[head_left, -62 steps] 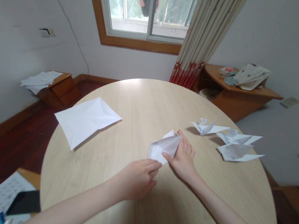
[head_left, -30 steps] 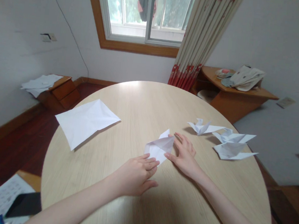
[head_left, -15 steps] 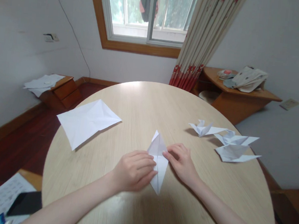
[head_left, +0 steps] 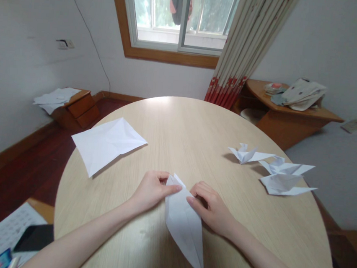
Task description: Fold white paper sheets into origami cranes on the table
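Folded white paper [head_left: 185, 225] located at the near middle of the table [head_left: 179, 130], its long point directed near and slightly right; whether it is raised off the surface cannot be determined. Left hand [head_left: 154, 192]: gripping the far end, thumb laid on top. Right hand [head_left: 211, 206]: fingers curled, thumb on the upper right edge, pinching it. Creased paper sheet [head_left: 109, 144] lies flat at the left. Three paper birds stand grouped at the right, the nearest bird [head_left: 282, 184] unobstructed. Dark phone [head_left: 35, 238] noted near left, beyond the table's edge.
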The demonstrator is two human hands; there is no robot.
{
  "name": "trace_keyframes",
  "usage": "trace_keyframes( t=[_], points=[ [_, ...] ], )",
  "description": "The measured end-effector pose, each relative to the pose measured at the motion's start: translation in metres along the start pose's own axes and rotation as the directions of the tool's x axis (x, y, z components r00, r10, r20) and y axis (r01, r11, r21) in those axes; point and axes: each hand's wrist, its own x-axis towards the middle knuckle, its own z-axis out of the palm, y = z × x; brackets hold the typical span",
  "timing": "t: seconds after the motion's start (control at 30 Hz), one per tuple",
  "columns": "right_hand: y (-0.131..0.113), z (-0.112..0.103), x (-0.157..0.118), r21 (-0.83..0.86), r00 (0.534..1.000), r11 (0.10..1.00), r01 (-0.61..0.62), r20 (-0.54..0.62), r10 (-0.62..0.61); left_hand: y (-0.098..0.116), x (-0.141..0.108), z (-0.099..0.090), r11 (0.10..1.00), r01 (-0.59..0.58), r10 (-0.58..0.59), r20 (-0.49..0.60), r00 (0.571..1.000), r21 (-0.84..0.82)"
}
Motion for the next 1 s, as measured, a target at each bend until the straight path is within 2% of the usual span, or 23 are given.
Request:
trace_keyframes(
  t=[0.23,0.5,1.0],
  points=[
    [-0.0015,-0.0014,0.0005,0.004,0.999,1.000,0.012,0.037,-0.012,-0.0006,-0.0001,-0.0012,1.000,-0.008,0.007,-0.022,1.000,-0.017],
    [0.0009,-0.0042,-0.0004,0.027,0.998,1.000,0.008,0.062,-0.009,0.0015,0.0052,-0.0027,0.993,-0.022,0.001,-0.180,0.984,-0.117],
    [0.0022,-0.0028,-0.0006,-0.007,0.999,1.000,0.015,0.049,-0.014,0.0032,0.0061,-0.0032,0.978,-0.054,0.010,-0.210,0.978,-0.204]
  ],
)
